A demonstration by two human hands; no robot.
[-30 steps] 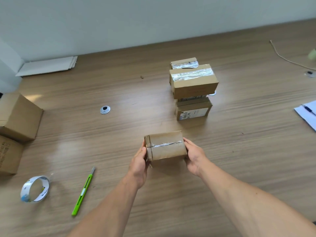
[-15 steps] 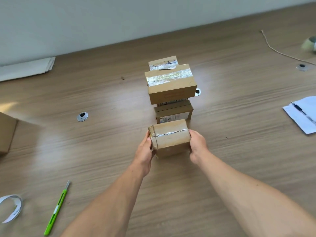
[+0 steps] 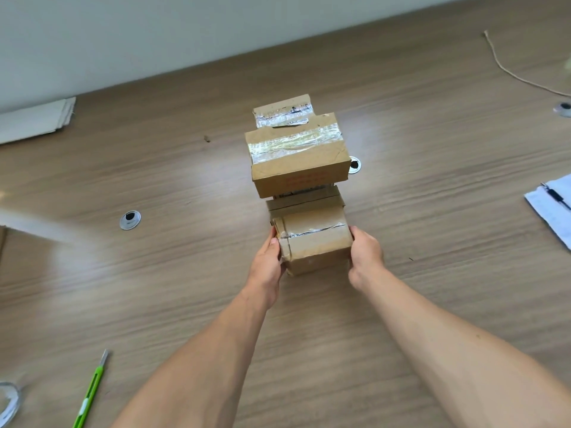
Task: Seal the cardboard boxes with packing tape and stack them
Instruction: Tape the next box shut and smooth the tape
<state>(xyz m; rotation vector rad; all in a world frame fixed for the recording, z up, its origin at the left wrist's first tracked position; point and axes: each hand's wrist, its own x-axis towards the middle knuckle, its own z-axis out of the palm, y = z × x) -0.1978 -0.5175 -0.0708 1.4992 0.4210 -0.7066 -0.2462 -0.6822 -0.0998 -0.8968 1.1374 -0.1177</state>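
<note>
A small taped cardboard box is held between my two hands above the wooden table. My left hand grips its left end and my right hand grips its right end. Just beyond it stands a stack of sealed boxes: a wide top box with clear tape across its lid, a lower box partly hidden under it, and another taped box behind. The held box overlaps the front of the lower box in view.
A green utility knife lies at the lower left, with a tape roll at the frame edge. Flat cardboard sheets lie far left by the wall. Papers with a pen lie at the right. String trails at the far right.
Both hands have carried the small box forward, from the open table up to the front of the stack. The view has shifted left to right, pushing the knife and tape roll toward the corner.
</note>
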